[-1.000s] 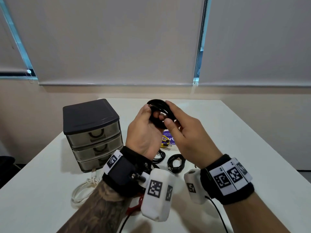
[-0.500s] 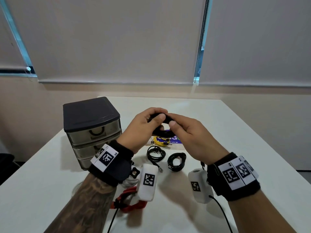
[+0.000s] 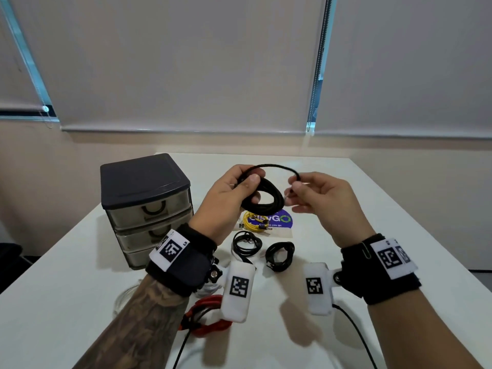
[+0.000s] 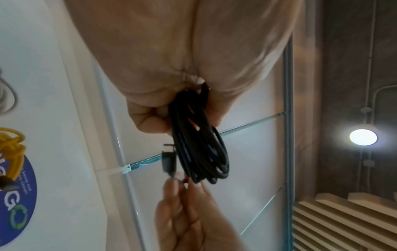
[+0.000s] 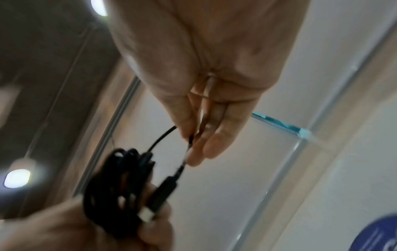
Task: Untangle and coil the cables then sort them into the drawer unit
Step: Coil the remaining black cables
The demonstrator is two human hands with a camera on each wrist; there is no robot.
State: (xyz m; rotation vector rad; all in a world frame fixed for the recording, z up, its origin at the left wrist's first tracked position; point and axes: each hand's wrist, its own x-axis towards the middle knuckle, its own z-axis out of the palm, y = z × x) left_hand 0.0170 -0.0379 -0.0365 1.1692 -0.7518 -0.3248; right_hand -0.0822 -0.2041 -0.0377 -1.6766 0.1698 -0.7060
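Above the table my left hand [image 3: 241, 189] grips a black cable coil [image 3: 267, 199], thumb on top of the loops. One loose strand arcs from the coil to my right hand [image 3: 295, 183], which pinches the cable's end near its plug. The same coil [image 4: 199, 149] hangs from my left fingers in the left wrist view, its plug [image 4: 168, 157] beside it. In the right wrist view the fingertips [image 5: 193, 149] pinch the thin strand above the plug [image 5: 160, 198]. A dark three-drawer unit [image 3: 146, 206] stands at the left with all drawers closed.
On the white table [image 3: 372, 209] lie a yellow cable [image 3: 253, 222] on a blue sticker [image 3: 282, 221], two small black coils [image 3: 246, 243] [image 3: 279, 254], a red cable [image 3: 205, 315] near my left forearm and a white cable [image 3: 125, 296] by the drawers.
My hands have drawn apart. The right hand has pulled the cable's end out to the right, stretching a loose strand from the coil in my left hand.
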